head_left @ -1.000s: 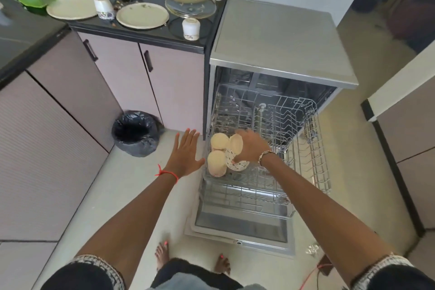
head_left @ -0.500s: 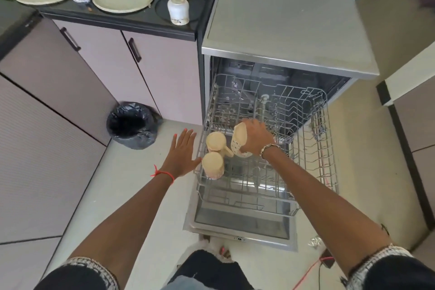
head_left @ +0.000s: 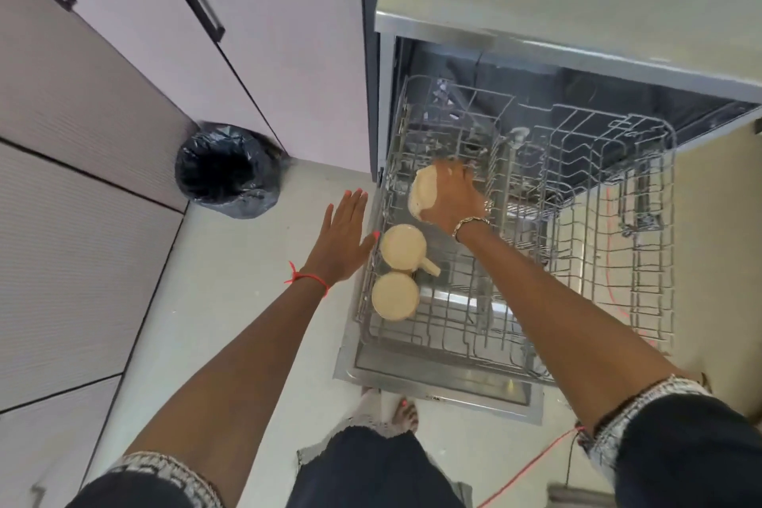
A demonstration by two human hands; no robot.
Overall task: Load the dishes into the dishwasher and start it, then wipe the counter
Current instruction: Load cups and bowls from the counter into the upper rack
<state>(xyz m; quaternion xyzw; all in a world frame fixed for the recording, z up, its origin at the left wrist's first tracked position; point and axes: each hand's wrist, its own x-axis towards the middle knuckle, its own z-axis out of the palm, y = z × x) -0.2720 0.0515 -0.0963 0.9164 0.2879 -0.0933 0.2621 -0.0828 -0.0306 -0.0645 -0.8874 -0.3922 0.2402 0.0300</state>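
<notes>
The dishwasher (head_left: 556, 8) stands open with its wire rack (head_left: 598, 227) pulled out over the lowered door. Two cream cups sit upside down along the rack's left side: one with a handle (head_left: 403, 247) and one nearer me (head_left: 395, 295). My right hand (head_left: 453, 198) grips a third cream cup (head_left: 424, 194), tilted on its side, over the rack just beyond those two. My left hand (head_left: 344, 237) hovers flat with fingers spread beside the rack's left rim, holding nothing.
A bin lined with a black bag (head_left: 229, 171) stands on the floor left of the dishwasher. Pink cabinet doors (head_left: 264, 66) run along the back and left. A red cord (head_left: 532, 466) trails on the floor at lower right. My bare feet (head_left: 404, 412) are near the door's front edge.
My right hand has carried the cup farther back over the rack, away from the two set-down cups. The camera has tipped down, so the counter with its plates has left the view.
</notes>
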